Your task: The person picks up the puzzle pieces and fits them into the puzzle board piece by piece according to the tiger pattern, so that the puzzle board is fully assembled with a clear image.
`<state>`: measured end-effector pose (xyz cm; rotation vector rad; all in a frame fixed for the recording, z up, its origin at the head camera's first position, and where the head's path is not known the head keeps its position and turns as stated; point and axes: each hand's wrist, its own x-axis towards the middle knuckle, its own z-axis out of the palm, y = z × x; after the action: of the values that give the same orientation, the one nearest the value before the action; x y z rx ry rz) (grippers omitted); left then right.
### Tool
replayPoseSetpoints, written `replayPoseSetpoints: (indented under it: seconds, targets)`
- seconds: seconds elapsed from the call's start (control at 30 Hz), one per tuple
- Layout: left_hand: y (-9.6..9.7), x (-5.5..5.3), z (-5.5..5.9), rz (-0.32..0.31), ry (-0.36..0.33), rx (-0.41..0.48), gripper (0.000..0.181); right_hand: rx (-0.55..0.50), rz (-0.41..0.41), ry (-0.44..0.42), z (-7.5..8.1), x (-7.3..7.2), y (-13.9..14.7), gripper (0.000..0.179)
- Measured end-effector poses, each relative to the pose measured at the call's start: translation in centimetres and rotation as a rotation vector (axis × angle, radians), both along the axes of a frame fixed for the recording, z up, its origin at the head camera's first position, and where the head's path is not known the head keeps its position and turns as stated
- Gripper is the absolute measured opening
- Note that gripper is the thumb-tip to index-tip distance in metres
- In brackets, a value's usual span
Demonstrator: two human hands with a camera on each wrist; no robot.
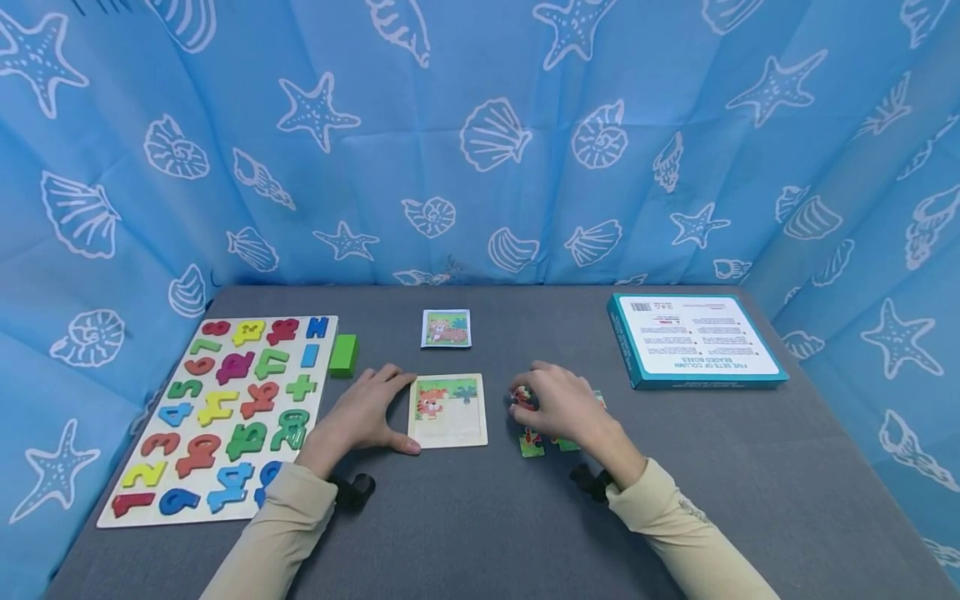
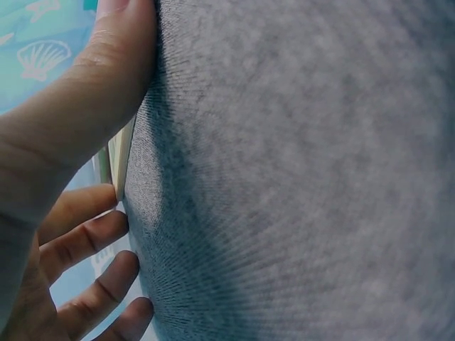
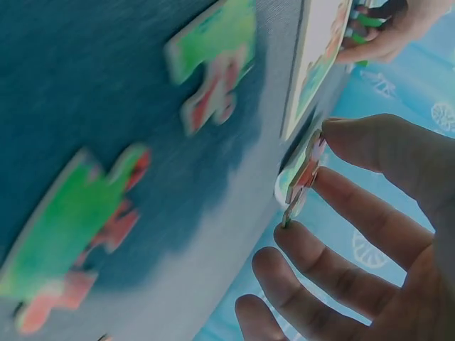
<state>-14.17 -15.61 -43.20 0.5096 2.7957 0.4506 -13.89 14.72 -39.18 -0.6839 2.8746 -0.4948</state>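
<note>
A square puzzle board (image 1: 448, 429) lies before me, with a tiger picture piece (image 1: 431, 402) along its upper left and the lower part bare. My left hand (image 1: 365, 410) is at its left side, thumb by the lower corner and index finger by the upper one. In the left wrist view the index fingertip meets the edge of the board (image 2: 122, 160). To the right, my right hand (image 1: 558, 402) pinches a colourful puzzle piece (image 3: 307, 170) between thumb and fingers. Loose green-and-red puzzle pieces (image 1: 531, 444) lie beneath and around that hand, partly hidden by it.
Left of the board lies a number board (image 1: 168, 454) with coloured numerals, a green block (image 1: 343, 356) beside its upper right. A small picture card (image 1: 446, 328) lies behind the puzzle board. A teal and white box (image 1: 701, 342) sits at the back right, before a blue curtain (image 1: 450, 167).
</note>
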Motion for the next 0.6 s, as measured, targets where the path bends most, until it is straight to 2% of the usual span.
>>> replayPoseSetpoints:
  seconds: [0.33, 0.6]
  targets:
    - [0.1, 0.0, 0.0, 0.010, -0.008, -0.001, 0.108, -0.044, 0.080, 0.039, 0.1, 0.3, -3.2, 0.024]
    - [0.1, -0.1, -0.1, 0.013, -0.010, -0.002, 0.109, -0.064, 0.125, 0.030, 0.0, 0.2, -5.6, 0.024]
